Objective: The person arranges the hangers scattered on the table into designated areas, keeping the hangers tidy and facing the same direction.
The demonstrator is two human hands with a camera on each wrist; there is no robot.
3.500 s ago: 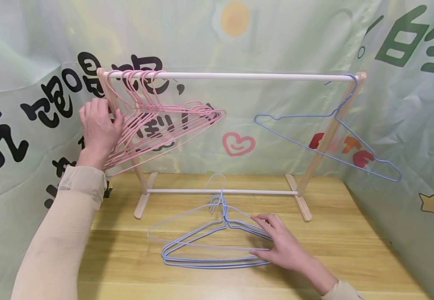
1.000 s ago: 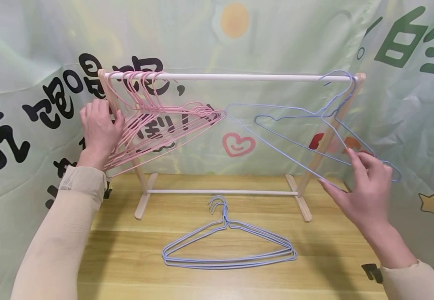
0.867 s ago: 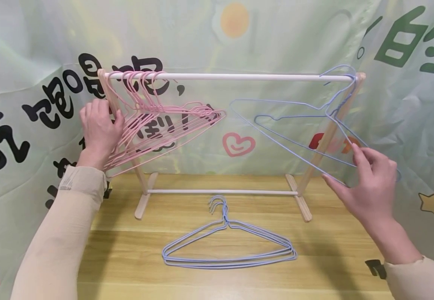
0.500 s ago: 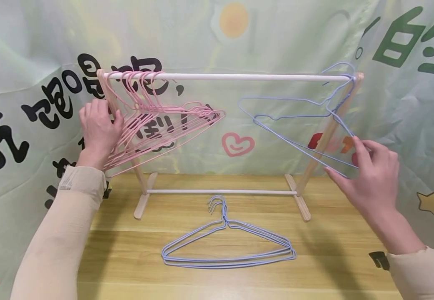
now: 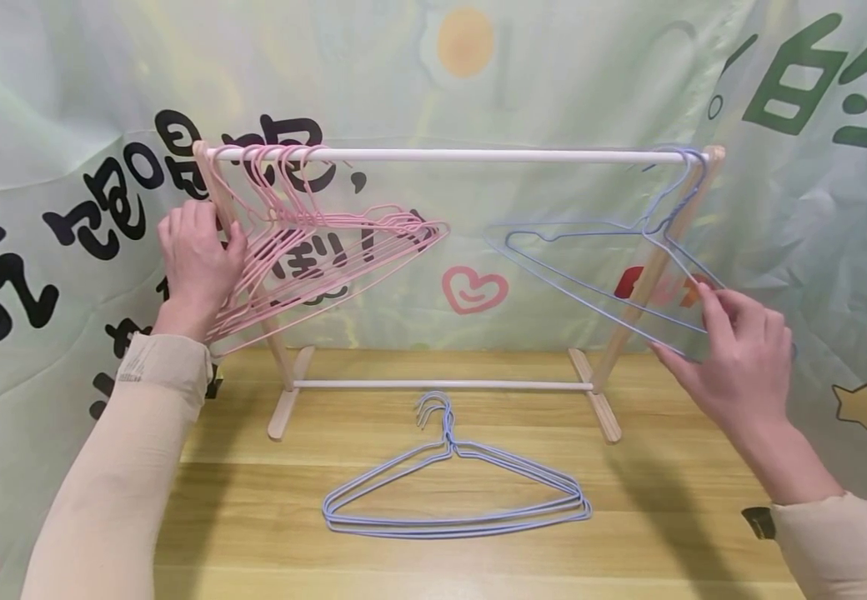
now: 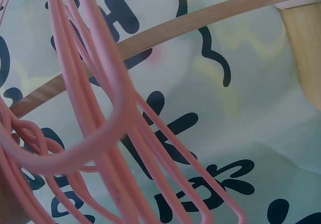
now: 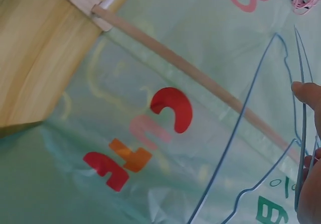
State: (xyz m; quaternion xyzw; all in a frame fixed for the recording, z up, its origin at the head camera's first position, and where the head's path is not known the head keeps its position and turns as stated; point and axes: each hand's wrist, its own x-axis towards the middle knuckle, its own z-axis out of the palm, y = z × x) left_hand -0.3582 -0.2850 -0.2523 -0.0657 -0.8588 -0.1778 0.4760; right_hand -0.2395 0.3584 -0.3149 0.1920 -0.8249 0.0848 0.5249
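My right hand (image 5: 749,367) pinches one end of a blue wire hanger (image 5: 651,208) between thumb and fingers. Its hook lies over the white top rail (image 5: 478,155) near the right end. Just beside it another blue hanger (image 5: 598,233) hangs on the same rail. In the right wrist view my right thumb (image 7: 308,93) shows against the held hanger. At the rack's left side my left hand (image 5: 201,258) grips the wooden upright (image 5: 218,185), its finger ends partly hidden. Several pink hangers (image 5: 343,218) hang close to that hand, and they fill much of the left wrist view.
A stack of blue hangers (image 5: 448,522) lies flat on the wooden table (image 5: 403,575) in front of the rack. The rack has a lower bar (image 5: 441,385), wooden feet (image 5: 604,417) and a right upright (image 5: 647,279). Printed cloth (image 5: 568,75) surrounds the table.
My right hand took one blue hanger from the stack and raised it to the rail's right end. Its hook rose above the rail, then came down onto it. My left hand stays put.
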